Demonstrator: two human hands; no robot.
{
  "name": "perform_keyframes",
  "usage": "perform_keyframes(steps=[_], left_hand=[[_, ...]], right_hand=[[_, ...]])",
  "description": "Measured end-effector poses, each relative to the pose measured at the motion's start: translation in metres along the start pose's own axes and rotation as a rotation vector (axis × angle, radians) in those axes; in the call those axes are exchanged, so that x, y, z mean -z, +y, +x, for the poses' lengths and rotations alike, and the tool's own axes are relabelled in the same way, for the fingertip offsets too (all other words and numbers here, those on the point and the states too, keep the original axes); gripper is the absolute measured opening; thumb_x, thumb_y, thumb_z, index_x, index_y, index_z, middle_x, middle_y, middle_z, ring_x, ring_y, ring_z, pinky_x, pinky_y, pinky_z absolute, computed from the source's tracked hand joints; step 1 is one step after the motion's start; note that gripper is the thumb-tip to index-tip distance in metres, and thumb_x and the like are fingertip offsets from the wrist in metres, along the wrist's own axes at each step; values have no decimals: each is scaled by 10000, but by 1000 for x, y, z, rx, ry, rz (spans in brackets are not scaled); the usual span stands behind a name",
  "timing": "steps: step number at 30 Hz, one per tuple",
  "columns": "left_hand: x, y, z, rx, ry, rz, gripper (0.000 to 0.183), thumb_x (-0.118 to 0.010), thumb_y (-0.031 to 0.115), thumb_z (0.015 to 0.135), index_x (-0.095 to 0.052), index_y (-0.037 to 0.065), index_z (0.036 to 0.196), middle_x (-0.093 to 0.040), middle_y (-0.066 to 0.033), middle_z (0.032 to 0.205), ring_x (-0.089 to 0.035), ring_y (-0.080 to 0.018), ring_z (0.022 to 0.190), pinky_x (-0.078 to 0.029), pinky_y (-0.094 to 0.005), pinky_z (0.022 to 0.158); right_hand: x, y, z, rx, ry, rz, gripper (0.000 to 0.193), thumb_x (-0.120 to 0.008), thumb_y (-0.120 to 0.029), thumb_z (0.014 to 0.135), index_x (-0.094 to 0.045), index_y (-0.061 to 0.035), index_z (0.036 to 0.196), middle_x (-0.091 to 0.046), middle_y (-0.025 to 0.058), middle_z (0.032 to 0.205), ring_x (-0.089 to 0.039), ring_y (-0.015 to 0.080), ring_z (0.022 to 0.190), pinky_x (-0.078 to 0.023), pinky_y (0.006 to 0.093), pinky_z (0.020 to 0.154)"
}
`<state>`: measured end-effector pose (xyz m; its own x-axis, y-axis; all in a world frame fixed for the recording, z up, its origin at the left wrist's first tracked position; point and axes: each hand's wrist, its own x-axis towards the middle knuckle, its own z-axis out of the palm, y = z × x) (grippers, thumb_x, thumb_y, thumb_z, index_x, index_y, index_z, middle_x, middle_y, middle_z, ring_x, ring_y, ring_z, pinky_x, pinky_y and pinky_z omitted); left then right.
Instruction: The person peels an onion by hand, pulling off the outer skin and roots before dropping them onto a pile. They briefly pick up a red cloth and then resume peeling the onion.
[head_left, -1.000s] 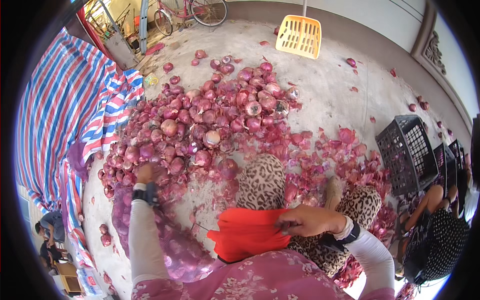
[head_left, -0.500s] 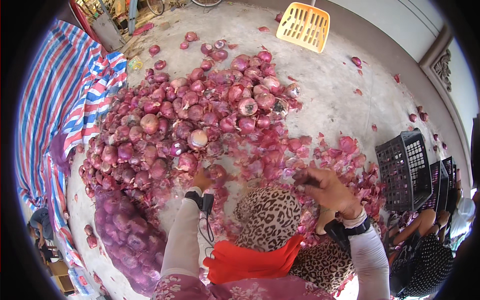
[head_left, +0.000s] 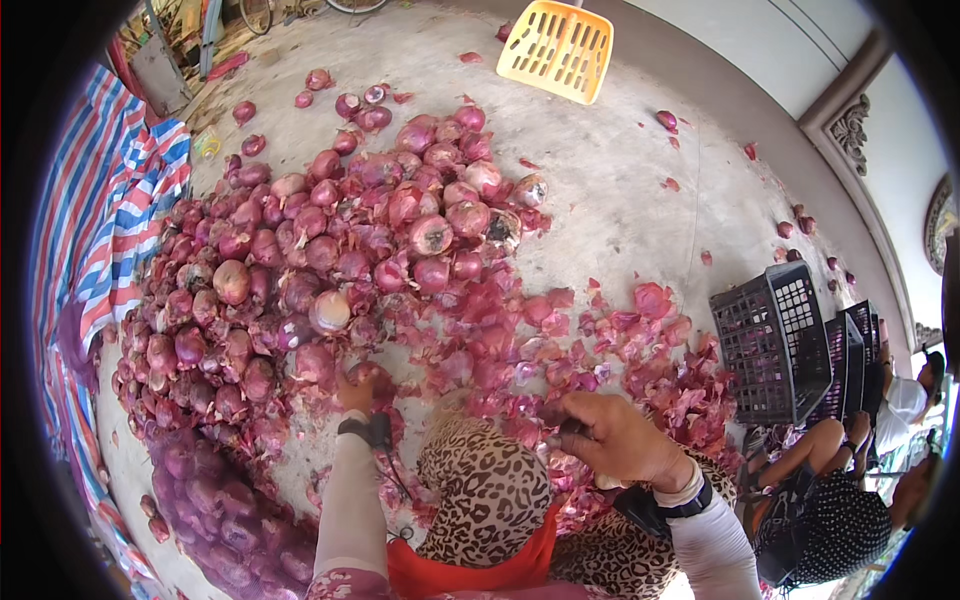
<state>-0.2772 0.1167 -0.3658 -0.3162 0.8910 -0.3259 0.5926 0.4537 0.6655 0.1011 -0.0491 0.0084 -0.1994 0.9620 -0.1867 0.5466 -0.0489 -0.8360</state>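
My left hand (head_left: 354, 394) is closed around a red onion (head_left: 376, 382) at the near edge of a big onion heap (head_left: 300, 235). The fingers are partly hidden. My right hand (head_left: 622, 442) is held above loose onion skins (head_left: 640, 350), with its fingers curled together and the thumb against them. Something small and dark shows at those fingertips, too unclear to name. Leopard-print cloth (head_left: 485, 490) covers my knees between the arms. Both wrists wear dark bands.
A purple mesh sack of onions (head_left: 225, 510) lies at the near left, beside a striped tarp (head_left: 110, 200). Black crates (head_left: 770, 345) stand at the right near seated people (head_left: 835, 520). A yellow slotted scoop (head_left: 556, 50) rests on the concrete floor at the back.
The whole view has swung right, so the heap sits farther left and lower. My right hand's fingers have drawn closer together. My left hand stays at the onion by the heap.
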Motion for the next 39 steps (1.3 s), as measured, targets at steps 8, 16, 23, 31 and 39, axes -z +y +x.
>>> perform_keyframes(steps=[8,16,23,31,39], left_hand=[[-46,-9,1,26,6,-240,872,-744,443,761,-385,-51,1383,-473,-253,1352,-466,-359,1250,-384,-408,1029],[-40,-2,-21,380,-451,-968,635,-629,459,842,-466,93,1335,-548,-151,1269,-547,-326,1133,-482,-450,925],[26,134,-90,295,-1031,-1342,622,-469,540,931,-432,112,1382,-503,-120,1353,-513,-312,1204,-441,-499,994],[78,259,-170,27,-1157,-1196,740,-403,628,917,-359,110,1444,-415,-138,1447,-426,-348,1308,-348,-551,1085],[115,325,-243,-10,-1396,-1205,654,-480,537,937,-423,80,1400,-456,-135,1417,-453,-314,1290,-364,-512,1081]], right_hand=[[2,10,-5,85,110,-91,286,-703,-90,797,-601,1,1048,-623,175,840,-635,341,759,-481,384,639],[3,4,-4,32,25,-112,302,-649,-93,796,-572,1,1072,-617,207,908,-603,405,860,-478,444,730],[6,4,-11,84,132,-17,367,-667,-90,789,-562,-5,1131,-615,216,937,-616,383,860,-491,429,727],[3,-12,-11,145,224,-35,847,-744,-111,758,-277,-42,1460,-432,219,1388,-596,302,1053,-496,373,894],[7,-20,-28,349,374,153,1100,-840,-159,689,-119,-52,1513,-288,181,1505,-359,282,1352,-313,368,1110]])
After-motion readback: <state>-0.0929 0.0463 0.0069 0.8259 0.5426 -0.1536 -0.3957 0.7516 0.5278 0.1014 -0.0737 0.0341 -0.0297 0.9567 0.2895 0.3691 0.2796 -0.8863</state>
